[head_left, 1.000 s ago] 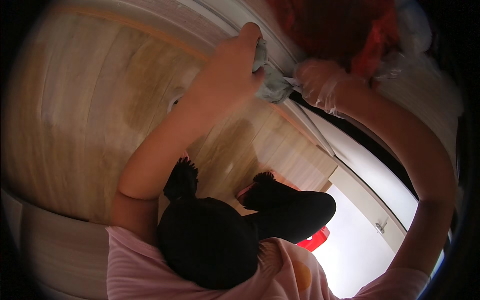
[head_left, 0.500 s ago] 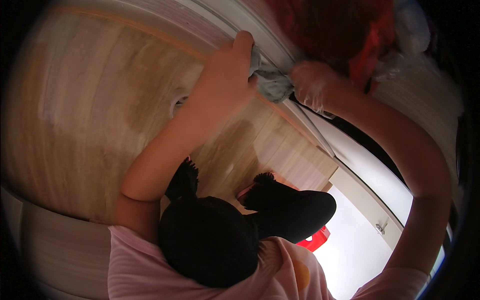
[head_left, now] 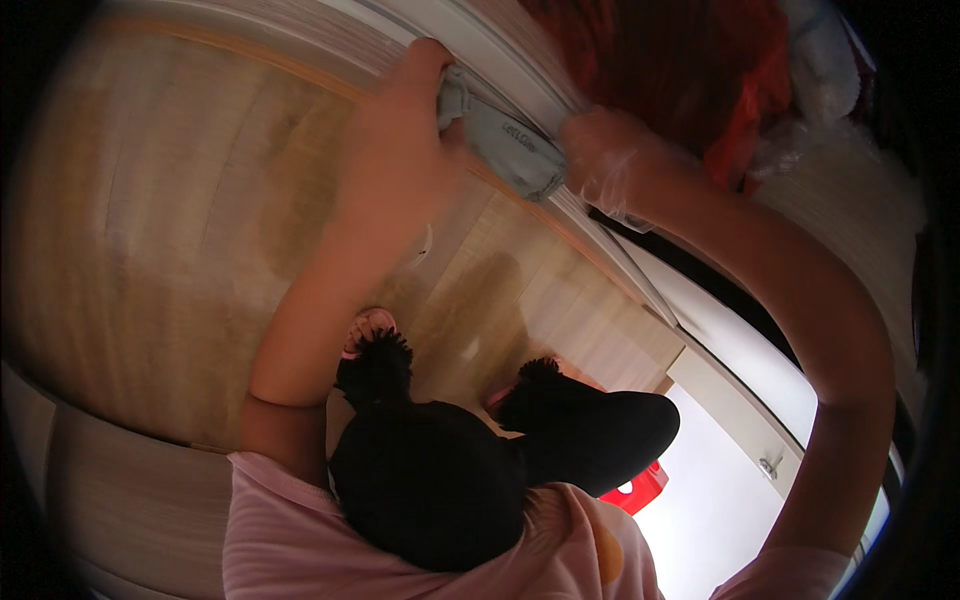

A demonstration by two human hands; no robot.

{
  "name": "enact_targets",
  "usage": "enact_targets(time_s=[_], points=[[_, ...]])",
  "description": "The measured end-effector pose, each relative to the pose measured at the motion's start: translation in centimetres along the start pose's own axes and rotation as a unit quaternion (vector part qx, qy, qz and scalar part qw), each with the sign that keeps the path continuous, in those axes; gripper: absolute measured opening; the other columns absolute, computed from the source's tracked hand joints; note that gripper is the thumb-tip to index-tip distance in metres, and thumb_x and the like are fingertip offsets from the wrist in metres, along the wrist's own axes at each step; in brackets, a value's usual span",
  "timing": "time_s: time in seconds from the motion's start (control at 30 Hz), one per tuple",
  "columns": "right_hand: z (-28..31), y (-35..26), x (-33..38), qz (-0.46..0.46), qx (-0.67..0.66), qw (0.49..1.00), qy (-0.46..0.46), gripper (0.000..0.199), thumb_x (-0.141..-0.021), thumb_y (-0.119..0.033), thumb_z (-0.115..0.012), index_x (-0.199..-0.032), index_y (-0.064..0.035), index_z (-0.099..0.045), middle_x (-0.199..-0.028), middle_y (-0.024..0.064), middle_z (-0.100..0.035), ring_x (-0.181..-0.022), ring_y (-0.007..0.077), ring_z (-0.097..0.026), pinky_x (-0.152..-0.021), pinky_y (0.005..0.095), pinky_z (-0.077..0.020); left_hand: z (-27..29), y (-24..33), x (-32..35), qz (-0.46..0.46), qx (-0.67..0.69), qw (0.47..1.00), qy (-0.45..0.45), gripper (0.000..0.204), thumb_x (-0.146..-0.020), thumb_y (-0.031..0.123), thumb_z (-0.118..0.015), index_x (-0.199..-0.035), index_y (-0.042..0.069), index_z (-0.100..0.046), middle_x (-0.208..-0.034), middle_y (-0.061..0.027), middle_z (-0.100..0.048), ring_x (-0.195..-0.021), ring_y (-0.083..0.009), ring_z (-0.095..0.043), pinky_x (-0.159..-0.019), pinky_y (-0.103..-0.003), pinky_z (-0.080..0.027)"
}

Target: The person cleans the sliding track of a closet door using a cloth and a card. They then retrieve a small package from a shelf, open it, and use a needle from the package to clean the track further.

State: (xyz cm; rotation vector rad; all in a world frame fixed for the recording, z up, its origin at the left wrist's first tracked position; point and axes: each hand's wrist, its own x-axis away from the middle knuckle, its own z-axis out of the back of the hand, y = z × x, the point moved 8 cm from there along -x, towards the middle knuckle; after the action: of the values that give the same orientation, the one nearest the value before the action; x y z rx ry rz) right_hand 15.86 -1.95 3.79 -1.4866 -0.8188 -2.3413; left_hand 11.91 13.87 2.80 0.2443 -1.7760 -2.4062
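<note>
A grey-green piece of cloth point(head_left: 515, 150) with dark print is stretched between my two hands, beside a white ledge. My left hand point(head_left: 395, 150) is closed on its left end, with the thumb pointing up the ledge. At the cloth's right end is my right hand point(head_left: 610, 150), closed there with its fingertips hidden. Crinkled clear plastic point(head_left: 615, 195) hangs at my right wrist; I cannot tell whether it is worn or held. Whether the cloth is a flat piece or a pouch does not show.
Beyond my right hand lies a red and dark bag point(head_left: 690, 70) with clear plastic beside it. The white ledge point(head_left: 500, 50) runs diagonally past both hands. Below are the wooden floor point(head_left: 170, 200), a white drawer or door panel point(head_left: 730, 410) and a red object point(head_left: 640, 490).
My left hand has moved left, away from my right. The cloth, bunched before, is now pulled out longer and flatter, with its print showing. My right hand has shifted slightly left.
</note>
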Motion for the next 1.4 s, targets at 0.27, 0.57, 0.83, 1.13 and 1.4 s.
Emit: enact_targets(time_s=[0.27,0.57,0.83,1.13,1.4], points=[[3.4,-5.6,-1.5,0.136,0.302,0.944,-0.003,0.018,-0.079,-0.005,-0.050,-0.087,0.0037,-0.063,-0.091,0.0161,-0.062,-0.080,0.0261,-0.062,-0.065,0.0338,-0.0495,5.0,-0.8,-0.8,-0.001,0.004,0.996,0.092,0.024,-0.073,0.000,-0.060,-0.094,0.001,-0.050,-0.079,-0.0169,-0.058,-0.073,-0.0319,-0.057,-0.063,-0.034,-0.045],[4.2,-6.7,-2.3,0.149,0.437,0.887,0.004,0.020,-0.075,-0.004,-0.054,-0.090,0.0006,-0.065,-0.086,0.0165,-0.063,-0.079,0.0273,-0.062,-0.065,0.0348,-0.0494,2.1,0.2,-0.3,-0.041,-0.084,0.995,0.030,0.035,-0.073,0.012,-0.067,-0.104,0.005,-0.051,-0.097,-0.0144,-0.056,-0.083,-0.0307,-0.057,-0.068,-0.037,-0.046],[7.7,-1.0,2.0,0.112,-0.024,0.967,0.227,0.025,-0.079,-0.016,-0.048,-0.095,-0.0007,-0.060,-0.094,0.0205,-0.060,-0.086,0.0333,-0.059,-0.074,0.0386,-0.0476,0.8,0.4,-0.2,-0.038,-0.143,0.987,0.065,0.026,-0.072,0.011,-0.067,-0.096,0.005,-0.058,-0.095,-0.0118,-0.054,-0.082,-0.0311,-0.056,-0.068,-0.038,-0.047],[-3.9,3.8,6.9,0.029,-0.378,0.813,0.441,0.018,-0.082,-0.016,-0.054,-0.089,0.0009,-0.057,-0.085,0.0244,-0.057,-0.080,0.0408,-0.055,-0.073,0.0435,-0.0437,-2.7,3.7,1.8,-0.251,-0.164,0.954,-0.013,0.024,-0.063,0.012,-0.071,-0.085,0.008,-0.064,-0.092,-0.0082,-0.054,-0.079,-0.0262,-0.055,-0.067,-0.036,-0.045],[-8.4,1.8,8.0,0.080,-0.439,0.744,0.497,0.019,-0.082,-0.009,-0.057,-0.098,-0.0008,-0.056,-0.085,0.0219,-0.058,-0.078,0.0374,-0.058,-0.069,0.0383,-0.0452,-4.2,2.7,2.1,-0.268,-0.176,0.947,-0.012,0.027,-0.065,0.018,-0.071,-0.088,0.008,-0.061,-0.093,-0.0065,-0.054,-0.084,-0.0260,-0.053,-0.069,-0.037,-0.043]])
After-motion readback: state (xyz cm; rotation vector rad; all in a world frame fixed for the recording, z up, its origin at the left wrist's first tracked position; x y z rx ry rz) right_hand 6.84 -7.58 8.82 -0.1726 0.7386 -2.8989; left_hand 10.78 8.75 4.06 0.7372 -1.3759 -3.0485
